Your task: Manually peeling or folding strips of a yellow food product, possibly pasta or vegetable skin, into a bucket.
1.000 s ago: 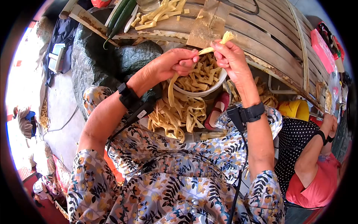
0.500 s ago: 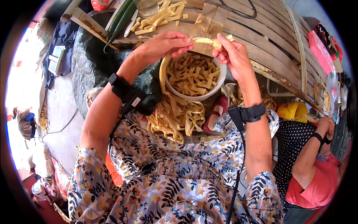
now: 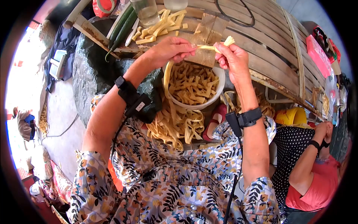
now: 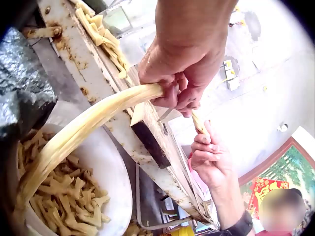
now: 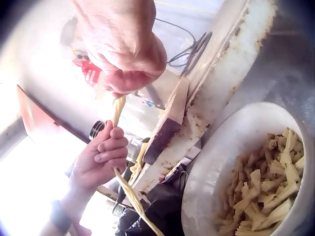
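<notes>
Between the two hands a long pale yellow fibrous strip [image 3: 205, 47] is stretched almost straight. My left hand [image 3: 169, 50] pinches it between thumb and fingers, and its long tail [image 4: 88, 115] hangs from that hand at the left side of a white bucket [image 3: 220, 87]. My right hand [image 3: 235, 59] grips the strip near its other end, where a short bushy tip [image 3: 229, 39] sticks out past the thumb. Short pale yellow pieces [image 3: 194, 82] fill much of the bucket under the hands. Beside my feet, more long strips [image 3: 175, 123] lie heaped.
A slatted bench [image 3: 261, 44] spans the front, with a wooden block [image 3: 210, 31] at its edge bearing a thin metal blade [image 5: 155, 96]. Cut pieces [image 3: 160, 28], green cucumbers [image 3: 123, 28] and a glass jar [image 3: 146, 13] sit on it. Another person [image 3: 309, 175] sits at right.
My left hand has drawn away from the right, leaving more strip between them. The strip sagged and curved half a second ago and is now straighter. The view has tilted a little towards the bench.
</notes>
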A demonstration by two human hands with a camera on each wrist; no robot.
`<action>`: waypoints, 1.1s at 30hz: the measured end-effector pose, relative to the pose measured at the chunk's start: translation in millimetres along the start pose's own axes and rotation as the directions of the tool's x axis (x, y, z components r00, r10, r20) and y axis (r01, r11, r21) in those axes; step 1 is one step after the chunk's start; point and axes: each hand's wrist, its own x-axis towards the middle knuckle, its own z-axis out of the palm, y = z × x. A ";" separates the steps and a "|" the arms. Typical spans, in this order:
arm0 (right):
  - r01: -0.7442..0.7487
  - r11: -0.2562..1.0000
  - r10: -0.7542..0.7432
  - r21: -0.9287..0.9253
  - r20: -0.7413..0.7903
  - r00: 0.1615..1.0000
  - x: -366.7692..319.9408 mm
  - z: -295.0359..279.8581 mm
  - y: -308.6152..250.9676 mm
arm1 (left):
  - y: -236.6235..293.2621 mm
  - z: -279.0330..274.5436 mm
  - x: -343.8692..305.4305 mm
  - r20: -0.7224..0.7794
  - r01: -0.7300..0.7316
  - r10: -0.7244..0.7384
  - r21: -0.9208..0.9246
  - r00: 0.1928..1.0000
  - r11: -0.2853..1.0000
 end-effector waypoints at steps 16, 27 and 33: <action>0.216 0.973 -0.189 0.087 -0.243 0.951 57.7 -6.8 15.1 | -3.2 -13.1 68.7 -0.401 -0.232 0.432 0.458 0.808 0.858; 0.115 0.984 -0.152 -0.138 -0.293 0.944 63.7 -10.8 34.3 | -24.8 -18.4 76.4 -0.448 -0.174 0.478 0.567 0.755 0.805; -0.014 0.969 0.003 -0.247 -0.043 0.999 13.4 -0.6 -0.8 | -0.1 -13.2 19.5 -0.206 -0.211 0.241 0.156 0.948 0.965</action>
